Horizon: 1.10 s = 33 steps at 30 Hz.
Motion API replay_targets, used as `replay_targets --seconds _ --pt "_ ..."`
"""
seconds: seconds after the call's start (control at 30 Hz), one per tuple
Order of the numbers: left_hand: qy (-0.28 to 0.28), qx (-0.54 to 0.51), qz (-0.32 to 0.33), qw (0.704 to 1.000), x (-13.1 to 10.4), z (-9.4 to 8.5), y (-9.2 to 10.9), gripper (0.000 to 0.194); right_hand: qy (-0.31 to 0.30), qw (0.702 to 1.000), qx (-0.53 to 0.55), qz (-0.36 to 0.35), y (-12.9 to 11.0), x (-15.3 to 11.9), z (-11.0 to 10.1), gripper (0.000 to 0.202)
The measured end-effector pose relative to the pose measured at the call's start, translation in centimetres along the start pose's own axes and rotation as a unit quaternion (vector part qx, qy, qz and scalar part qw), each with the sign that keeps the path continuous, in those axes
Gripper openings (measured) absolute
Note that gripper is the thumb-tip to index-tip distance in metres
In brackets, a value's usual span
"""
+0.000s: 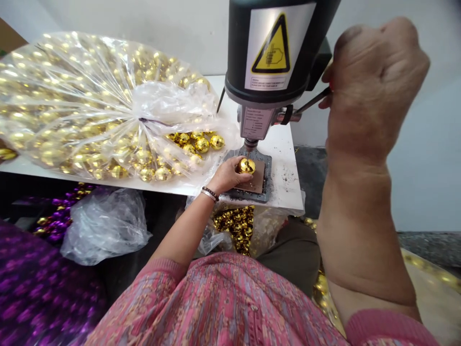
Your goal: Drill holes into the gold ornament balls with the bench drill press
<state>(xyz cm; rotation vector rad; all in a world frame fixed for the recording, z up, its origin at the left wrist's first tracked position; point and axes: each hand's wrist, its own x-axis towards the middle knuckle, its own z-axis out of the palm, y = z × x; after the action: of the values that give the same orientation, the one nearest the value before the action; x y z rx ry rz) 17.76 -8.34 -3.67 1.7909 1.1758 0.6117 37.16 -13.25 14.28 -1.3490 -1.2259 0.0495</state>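
Note:
Under the drill press [266, 53], my left hand [232, 174] grips a shiny gold ball ornament [247, 166] from its left side, thumb in front and fingers behind. The ball rests on a brown board [255, 181] over the grey machine base [265, 158]. A thin drill bit [248, 153] comes down to the top of the ball; whether it has entered the ball I cannot tell. My right hand [378, 81] is raised at the upper right, its fingers wrapped round the drill press lever [317, 100].
A large clear bag [90, 105] of gold balls covers the table's left side, with several balls at its opening [201, 144]. Dark shavings lie on the white table [288, 187]. More gold balls [236, 226] sit in a bag below the edge. Purple balls [43, 288] fill the lower left.

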Motion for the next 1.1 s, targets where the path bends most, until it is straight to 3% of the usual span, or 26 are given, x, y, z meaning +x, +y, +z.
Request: replay_targets --seconds 0.3,0.5,0.93,1.1 --pt "-0.015 -0.012 0.033 0.999 0.4 0.5 -1.1 0.043 0.067 0.988 -0.04 -0.135 2.2 -4.6 -0.1 0.024" --pt "-0.016 -0.004 0.041 0.999 0.2 0.5 -0.8 0.037 0.045 0.968 -0.081 -0.235 4.5 -7.4 -0.8 0.019" --pt "0.007 0.037 0.043 0.998 0.2 1.0 -0.8 0.03 0.123 0.964 -0.096 -0.216 7.6 -10.1 0.9 0.032" --pt "0.008 0.036 0.037 0.999 0.0 1.0 -0.4 0.027 0.153 0.957 -0.061 -0.237 8.9 -10.9 1.8 0.026"
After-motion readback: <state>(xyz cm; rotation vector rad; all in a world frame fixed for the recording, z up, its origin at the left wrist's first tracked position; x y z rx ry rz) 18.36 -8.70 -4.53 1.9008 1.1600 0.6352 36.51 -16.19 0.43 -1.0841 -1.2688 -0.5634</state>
